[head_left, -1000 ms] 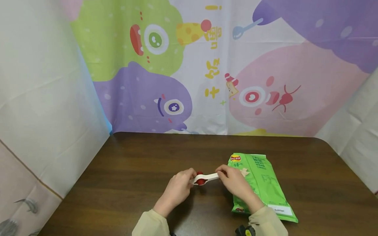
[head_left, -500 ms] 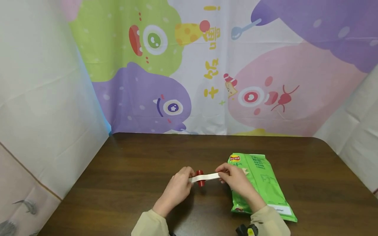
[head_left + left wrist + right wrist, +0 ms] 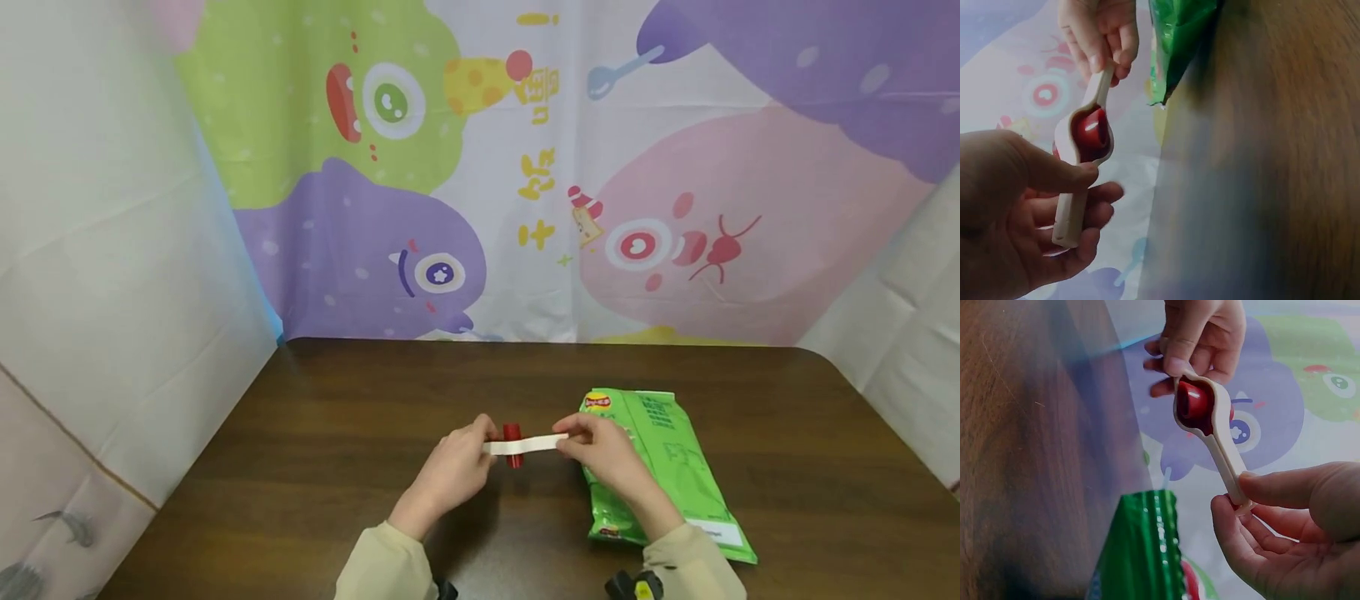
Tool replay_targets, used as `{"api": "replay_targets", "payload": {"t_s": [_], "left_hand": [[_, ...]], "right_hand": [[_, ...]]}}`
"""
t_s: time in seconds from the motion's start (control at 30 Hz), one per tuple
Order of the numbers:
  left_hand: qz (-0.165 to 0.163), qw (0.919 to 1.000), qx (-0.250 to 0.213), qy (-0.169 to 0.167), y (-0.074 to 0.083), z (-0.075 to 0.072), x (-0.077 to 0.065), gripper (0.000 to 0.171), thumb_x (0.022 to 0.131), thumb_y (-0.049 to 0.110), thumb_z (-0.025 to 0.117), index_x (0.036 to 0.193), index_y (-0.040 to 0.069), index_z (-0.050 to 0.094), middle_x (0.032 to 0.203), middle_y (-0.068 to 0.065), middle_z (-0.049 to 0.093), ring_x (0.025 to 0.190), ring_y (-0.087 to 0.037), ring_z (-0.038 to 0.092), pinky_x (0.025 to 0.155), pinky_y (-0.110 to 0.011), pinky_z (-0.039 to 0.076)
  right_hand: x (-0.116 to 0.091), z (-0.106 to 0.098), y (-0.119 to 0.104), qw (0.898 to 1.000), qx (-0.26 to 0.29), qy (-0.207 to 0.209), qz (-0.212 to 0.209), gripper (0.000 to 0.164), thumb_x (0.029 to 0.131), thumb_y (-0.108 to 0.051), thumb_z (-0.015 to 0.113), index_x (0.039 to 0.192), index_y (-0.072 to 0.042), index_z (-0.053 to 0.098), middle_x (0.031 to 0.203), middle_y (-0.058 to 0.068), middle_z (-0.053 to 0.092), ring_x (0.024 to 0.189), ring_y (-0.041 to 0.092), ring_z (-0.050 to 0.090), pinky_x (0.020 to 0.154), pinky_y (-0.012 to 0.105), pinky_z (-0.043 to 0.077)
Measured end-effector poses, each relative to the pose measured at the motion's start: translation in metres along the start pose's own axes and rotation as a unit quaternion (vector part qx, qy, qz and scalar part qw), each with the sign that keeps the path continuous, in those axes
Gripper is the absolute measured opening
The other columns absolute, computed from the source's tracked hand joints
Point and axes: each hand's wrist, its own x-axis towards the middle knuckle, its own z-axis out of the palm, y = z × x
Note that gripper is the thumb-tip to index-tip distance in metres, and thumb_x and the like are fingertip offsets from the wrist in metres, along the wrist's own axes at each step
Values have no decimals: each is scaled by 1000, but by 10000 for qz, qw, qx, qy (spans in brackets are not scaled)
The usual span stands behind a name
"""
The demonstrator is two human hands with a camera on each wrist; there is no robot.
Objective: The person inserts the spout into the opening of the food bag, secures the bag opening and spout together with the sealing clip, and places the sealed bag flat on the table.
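Above the table, both hands hold a white bag clip (image 3: pixel 542 443) by its opposite ends. A red spout-like cylinder (image 3: pixel 513 445) passes through the rounded bulge at its middle. My left hand (image 3: pixel 452 461) pinches the clip's left end between thumb and fingers; in the left wrist view the thumb (image 3: pixel 1063 175) lies along the white arm. With thumb and fingertips, my right hand (image 3: pixel 606 454) grips the narrower right end, near the red part of which stays uncovered. In the right wrist view the clip's two halves (image 3: pixel 1225 456) lie close together around the cylinder.
A green crisp packet (image 3: pixel 678 467) lies on the brown table (image 3: pixel 315 483), partly under the right forearm. Its crimped corner (image 3: pixel 1147 506) rises near the right hand in the right wrist view. A patterned curtain (image 3: pixel 525 275) hangs behind the table, with white cloth at both sides.
The clip has turned about its length: its opening around the red cylinder faced the head camera, and now a narrow edge does. Both hands have shifted slightly up and right.
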Motion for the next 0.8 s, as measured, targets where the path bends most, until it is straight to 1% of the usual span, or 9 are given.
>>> {"api": "replay_targets", "payload": {"t_s": [0.07, 0.13, 0.23, 0.3, 0.4, 0.47, 0.53, 0.63, 0.8], "left_hand": [[-110, 9992, -307, -220, -1, 1, 0, 20, 80, 2, 63, 93, 6, 49, 77, -3, 60, 59, -10, 47, 53, -22, 40], [-163, 9970, -667, -353, -1, 1, 1, 20, 80, 2, 62, 95, 5, 49, 79, -4, 62, 60, -10, 49, 55, -22, 40], [-258, 9927, -1100, -433, 0, -1, 4, 23, 79, 3, 62, 100, 4, 52, 90, -6, 64, 70, -11, 55, 63, -25, 43], [-347, 9896, -1316, -470, 2, -2, 6, 26, 81, 10, 63, 105, 4, 54, 97, -6, 65, 79, -13, 59, 68, -27, 45], [-496, 9862, -1510, -456, 5, -3, 11, 29, 83, 22, 65, 107, 8, 58, 100, -2, 65, 86, -14, 61, 72, -30, 46], [-565, 9849, -1592, -385, 6, -3, 13, 29, 83, 28, 65, 106, 11, 60, 99, 0, 66, 88, -13, 62, 73, -30, 46], [-582, 9841, -1653, -285, 6, -2, 14, 27, 83, 28, 65, 105, 12, 61, 99, 0, 66, 87, -13, 62, 73, -30, 46], [-584, 9830, -1731, -183, 4, 0, 12, 26, 83, 24, 65, 105, 11, 61, 102, -1, 66, 89, -15, 62, 74, -31, 46], [-551, 9808, -1870, -65, 0, 1, 11, 28, 83, 21, 66, 107, 8, 61, 104, -4, 65, 90, -16, 64, 75, -31, 47]], "right_hand": [[0, -1, 0, 9999, -104, 16, -113, 15, 82, -5, 63, 97, -1, 65, 81, 5, 65, 68, 12, 56, 59, 26, 44], [-1, -2, 0, 9994, -174, 104, -267, 13, 82, -4, 63, 95, -2, 66, 81, 4, 65, 66, 12, 53, 58, 26, 43], [-2, -2, 0, 9972, -358, 358, -551, 11, 81, -4, 64, 91, -3, 67, 79, 4, 64, 64, 12, 51, 56, 26, 41], [-1, -2, 0, 9955, -442, 540, -636, 11, 80, -5, 65, 91, -4, 68, 81, 4, 64, 66, 12, 52, 57, 26, 42], [2, -3, 0, 9949, -419, 706, -584, 13, 81, -6, 65, 93, -4, 68, 87, 6, 66, 72, 13, 56, 62, 25, 45], [5, -4, 0, 9963, -242, 709, -411, 17, 81, -6, 65, 98, -3, 68, 92, 8, 66, 78, 16, 59, 66, 25, 47], [5, -5, 0, 9972, -14, 702, -250, 22, 81, -8, 66, 103, -3, 67, 98, 11, 66, 84, 18, 61, 67, 25, 48], [4, -7, -1, 9975, 206, 662, -106, 28, 80, -10, 68, 107, -1, 65, 99, 13, 66, 86, 19, 63, 67, 24, 48], [4, -8, 0, 9976, 182, 659, -88, 26, 77, -12, 71, 100, 0, 66, 88, 9, 67, 77, 16, 63, 63, 25, 47]]}}
